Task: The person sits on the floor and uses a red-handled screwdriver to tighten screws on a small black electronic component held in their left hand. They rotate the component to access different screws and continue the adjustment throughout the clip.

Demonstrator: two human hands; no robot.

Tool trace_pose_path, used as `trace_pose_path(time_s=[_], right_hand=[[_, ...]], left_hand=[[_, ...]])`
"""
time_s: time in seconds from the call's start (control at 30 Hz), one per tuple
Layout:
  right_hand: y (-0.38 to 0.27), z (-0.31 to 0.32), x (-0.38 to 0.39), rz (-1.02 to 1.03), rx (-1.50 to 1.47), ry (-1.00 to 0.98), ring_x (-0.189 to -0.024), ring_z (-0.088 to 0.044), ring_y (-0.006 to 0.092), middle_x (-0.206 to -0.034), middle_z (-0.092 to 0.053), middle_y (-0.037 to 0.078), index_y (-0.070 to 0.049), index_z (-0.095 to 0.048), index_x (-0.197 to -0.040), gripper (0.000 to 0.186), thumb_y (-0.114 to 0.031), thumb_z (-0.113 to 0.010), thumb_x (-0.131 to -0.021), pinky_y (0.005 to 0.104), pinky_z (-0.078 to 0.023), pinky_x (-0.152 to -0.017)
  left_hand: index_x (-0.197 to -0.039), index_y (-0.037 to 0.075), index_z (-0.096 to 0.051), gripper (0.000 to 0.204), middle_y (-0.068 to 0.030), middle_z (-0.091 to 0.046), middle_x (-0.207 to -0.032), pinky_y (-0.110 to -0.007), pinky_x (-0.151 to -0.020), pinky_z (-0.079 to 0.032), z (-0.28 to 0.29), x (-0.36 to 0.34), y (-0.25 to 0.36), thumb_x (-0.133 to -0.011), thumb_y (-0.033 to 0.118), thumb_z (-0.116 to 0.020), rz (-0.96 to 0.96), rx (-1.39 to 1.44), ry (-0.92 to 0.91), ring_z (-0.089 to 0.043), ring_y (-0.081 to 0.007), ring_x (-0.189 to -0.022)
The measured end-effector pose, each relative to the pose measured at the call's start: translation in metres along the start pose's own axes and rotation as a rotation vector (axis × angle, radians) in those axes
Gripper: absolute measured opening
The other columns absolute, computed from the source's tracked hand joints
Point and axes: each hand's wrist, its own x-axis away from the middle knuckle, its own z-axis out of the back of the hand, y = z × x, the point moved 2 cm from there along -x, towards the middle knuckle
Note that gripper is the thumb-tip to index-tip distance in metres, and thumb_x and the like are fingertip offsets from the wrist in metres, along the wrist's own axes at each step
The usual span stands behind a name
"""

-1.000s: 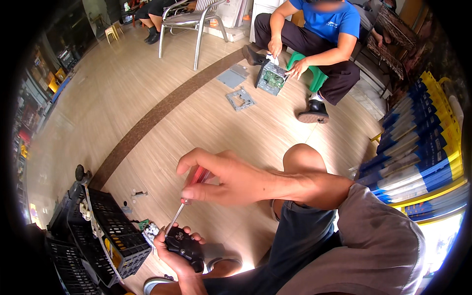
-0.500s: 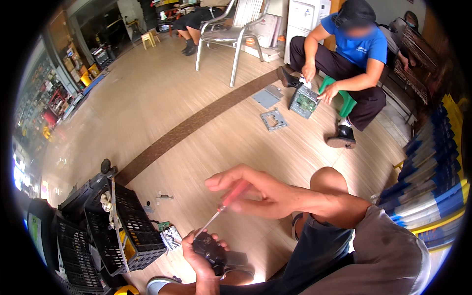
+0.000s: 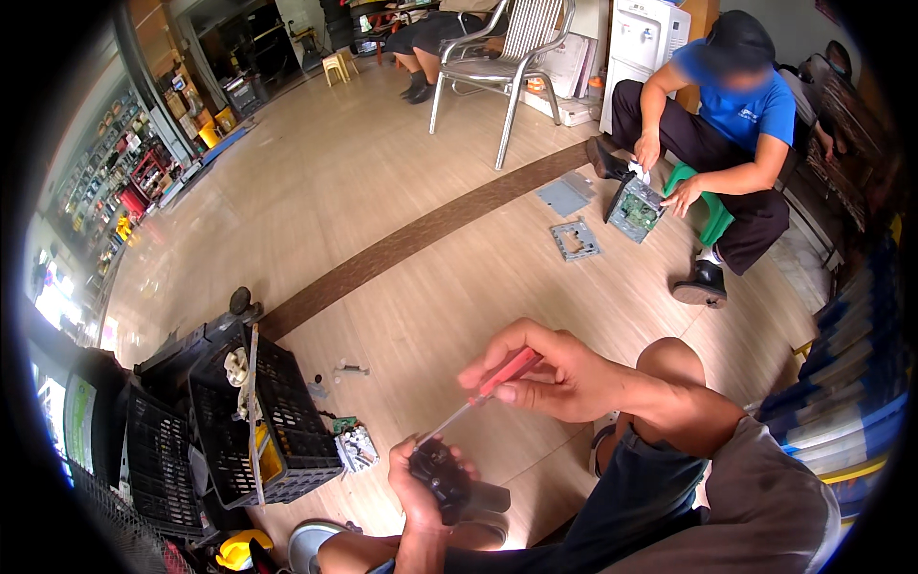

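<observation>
My right hand (image 3: 566, 381) grips a screwdriver (image 3: 509, 372) by its red handle, thumb and fingers pinched around it. The thin metal shaft slants down and left to a small black plastic device (image 3: 442, 480). That device sits in my left hand (image 3: 413, 496), whose fingers curl round its far side. The screwdriver's tip reaches the upper edge of the device, close to my left fingertips; whether it sits in a screw is too small to tell. A grey block-shaped piece (image 3: 491, 496) shows just right of the device.
Black plastic crates (image 3: 277, 411) stand at the left, beside a small tray of white pieces (image 3: 357, 450) on the floor. Across from me a seated person (image 3: 741, 105) handles a metal-cased unit (image 3: 635, 209) with a circuit board. Grey metal plates (image 3: 575, 239) lie nearby. A metal chair (image 3: 497, 72) stands farther back.
My view has swung left, so the scene sits farther right. My right hand's fingers, spread and blurred before, are now closed round the red handle. The left hand still holds the black device.
</observation>
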Motion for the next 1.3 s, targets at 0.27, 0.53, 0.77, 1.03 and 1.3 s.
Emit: trace_pose_path(time_s=[0.27, 0.53, 0.77, 1.03, 1.3], right_hand=[[0.004, -0.009, -0.004, -0.035, 0.353, 0.106, -0.088, -0.074, 0.0206, -0.092, -0.073, 0.011, -0.003, -0.058, -0.109, 0.028, -0.007, -0.077, -0.088, 0.0313, -0.060, -0.074], [-0.002, -0.004, 0.016, 0.076, 0.080, 0.233, -0.105, -0.068, 0.0276, -0.116, -0.064, 0.022, -0.001, -0.043, -0.118, 0.029, -0.001, -0.062, -0.096, 0.0408, -0.058, -0.089], [-0.001, 0.002, 0.022, -0.053, 0.022, 0.066, -0.100, -0.069, 0.0290, -0.113, -0.065, 0.021, 0.000, -0.046, -0.105, 0.026, -0.003, -0.069, -0.092, 0.0427, -0.059, -0.090], [-0.006, -0.002, 0.016, 0.036, 0.096, 0.070, -0.099, -0.070, 0.0277, -0.114, -0.065, 0.025, 0.001, -0.048, -0.102, 0.025, 0.013, -0.065, -0.088, 0.0397, -0.059, -0.089], [-0.007, -0.002, 0.013, 0.074, 0.061, 0.062, -0.098, -0.072, 0.0296, -0.113, -0.067, 0.024, 0.002, -0.047, -0.103, 0.022, 0.006, -0.065, -0.092, 0.0387, -0.059, -0.088]], left_hand=[[-0.101, 0.007, -0.061, 0.042, -0.0138, -0.063, -0.080, -0.044, -0.063, -0.052, 0.014, 0.003, 0.004, -0.087, 0.047, -0.055, 0.033, 0.055, -0.028, -0.062, -0.0320, -0.067], [-0.106, 0.007, -0.057, 0.044, -0.0093, -0.060, -0.084, -0.040, -0.061, -0.053, -0.010, -0.006, -0.006, -0.090, 0.047, -0.056, 0.039, -0.017, -0.096, -0.063, -0.0272, -0.066], [-0.104, 0.009, -0.056, 0.042, -0.0080, -0.059, -0.085, -0.039, -0.061, -0.052, 0.000, 0.002, -0.006, -0.090, 0.048, -0.054, 0.039, -0.030, -0.131, -0.063, -0.0263, -0.067], [-0.112, 0.008, -0.055, 0.045, -0.0122, -0.060, -0.083, -0.041, -0.061, -0.053, -0.003, 0.006, 0.011, -0.091, 0.047, -0.052, -0.036, -0.098, -0.062, -0.062, -0.0289, -0.066], [-0.109, 0.009, -0.056, 0.041, -0.0102, -0.062, -0.083, -0.040, -0.062, -0.053, -0.006, 0.013, 0.015, -0.091, 0.046, -0.051, -0.075, -0.092, -0.104, -0.063, -0.0265, -0.067]])
